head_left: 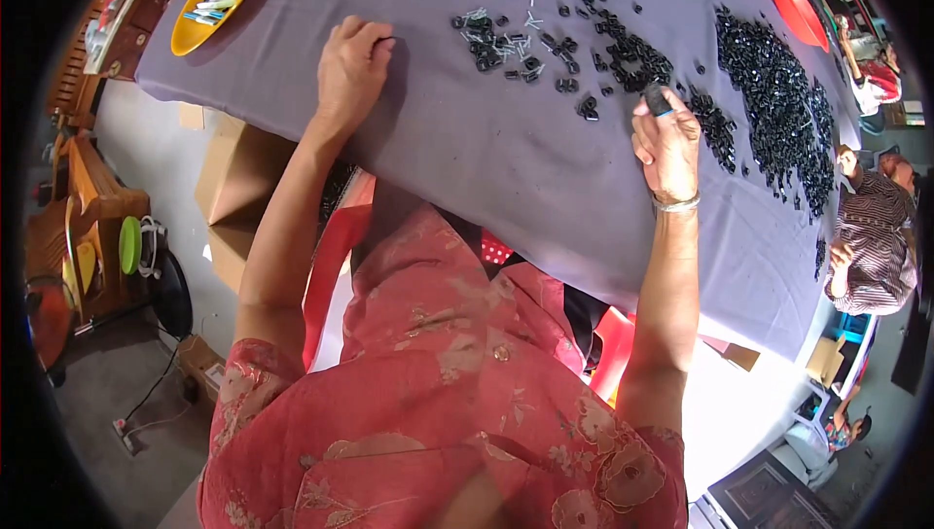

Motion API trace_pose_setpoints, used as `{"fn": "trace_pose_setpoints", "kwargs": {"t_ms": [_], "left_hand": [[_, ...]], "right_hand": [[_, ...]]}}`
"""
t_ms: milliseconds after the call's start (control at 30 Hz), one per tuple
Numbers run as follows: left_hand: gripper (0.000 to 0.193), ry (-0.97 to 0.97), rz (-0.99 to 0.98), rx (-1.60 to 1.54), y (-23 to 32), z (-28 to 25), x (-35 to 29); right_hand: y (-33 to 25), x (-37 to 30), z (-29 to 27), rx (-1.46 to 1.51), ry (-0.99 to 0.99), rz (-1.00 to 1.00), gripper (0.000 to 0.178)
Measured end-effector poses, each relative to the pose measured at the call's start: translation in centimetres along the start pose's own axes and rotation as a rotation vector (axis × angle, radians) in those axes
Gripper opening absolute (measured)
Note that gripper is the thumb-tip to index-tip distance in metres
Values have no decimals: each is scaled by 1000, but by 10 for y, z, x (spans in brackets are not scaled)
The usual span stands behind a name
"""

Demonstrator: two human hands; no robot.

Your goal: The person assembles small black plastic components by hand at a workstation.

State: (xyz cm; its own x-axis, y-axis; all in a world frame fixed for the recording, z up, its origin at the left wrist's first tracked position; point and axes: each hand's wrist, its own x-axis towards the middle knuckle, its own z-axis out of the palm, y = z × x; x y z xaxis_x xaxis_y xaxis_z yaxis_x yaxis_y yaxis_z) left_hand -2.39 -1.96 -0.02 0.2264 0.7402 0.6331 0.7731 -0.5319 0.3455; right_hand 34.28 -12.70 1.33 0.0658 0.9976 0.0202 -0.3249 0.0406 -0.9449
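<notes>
My left hand is closed, with its fingers curled in, over the grey cloth near the table's front edge. Whatever it may hold is hidden. Also closed, my right hand is at the near side of the heaps of small black plastic pieces. A dark, short sleeve-like thing with a bluish edge is at its fingertips; whether it is worn on a finger or held I cannot tell. Between the hands, farther back, thin whitish pins lie mixed with several black pieces.
A grey cloth covers the table. A yellow oval dish with slim items stands at the far left, a red basin at the far right. A large black heap spreads on the right. Other people sit beyond it. A cardboard box is below left.
</notes>
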Motion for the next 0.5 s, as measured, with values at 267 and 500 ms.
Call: {"fn": "trace_pose_setpoints", "kwargs": {"t_ms": [267, 500], "left_hand": [[23, 87, -39, -41, 30, -8, -4], [26, -17, 124, -369, 84, 13, -18]], "right_hand": [[0, -4, 24, -868, -65, -258, 27], [2, -4, 32, -917, -35, -333, 25]]}}
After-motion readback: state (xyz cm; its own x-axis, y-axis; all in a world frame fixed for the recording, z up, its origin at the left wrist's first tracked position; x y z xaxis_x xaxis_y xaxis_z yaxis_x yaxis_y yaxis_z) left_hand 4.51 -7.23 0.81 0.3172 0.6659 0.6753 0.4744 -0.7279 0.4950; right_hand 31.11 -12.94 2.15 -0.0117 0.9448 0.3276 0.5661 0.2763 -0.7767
